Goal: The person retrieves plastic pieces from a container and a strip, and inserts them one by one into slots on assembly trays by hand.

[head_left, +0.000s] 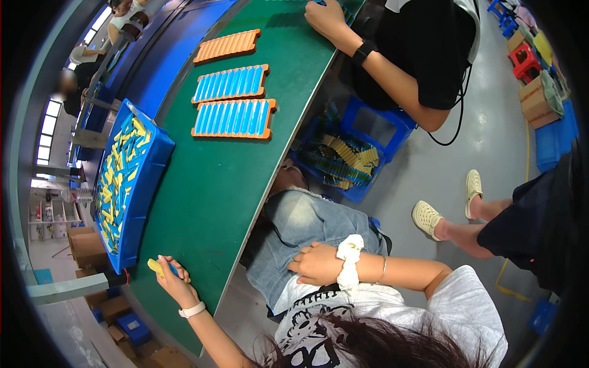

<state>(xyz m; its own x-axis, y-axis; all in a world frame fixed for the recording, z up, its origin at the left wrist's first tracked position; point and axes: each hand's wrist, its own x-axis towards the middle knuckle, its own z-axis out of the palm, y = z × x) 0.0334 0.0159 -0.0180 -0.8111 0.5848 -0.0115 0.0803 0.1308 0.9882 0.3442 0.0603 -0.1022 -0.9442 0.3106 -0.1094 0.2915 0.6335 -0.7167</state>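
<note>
My left hand (175,283), with a pale band at its wrist, is closed around a small yellow-and-blue stick-shaped piece (156,267) over the near end of the green table (202,227). The yellow end sticks out past the fingers; the palm hides part of the blue. Just beyond is a long blue bin (138,208) heaped with similar yellow and blue pieces (116,184). My right hand (318,265) rests flat on my lap, fingers laid out, holding nothing I can see. A white scrunchie (350,257) circles that wrist.
Farther up the table lie two orange racks (267,119) (265,80) filled with blue pieces and an orange ribbed rack (227,46). A co-worker's hand (328,21) is at the far edge. Below stands a blue crate (383,132) of parts; another person's feet (429,219) are at right.
</note>
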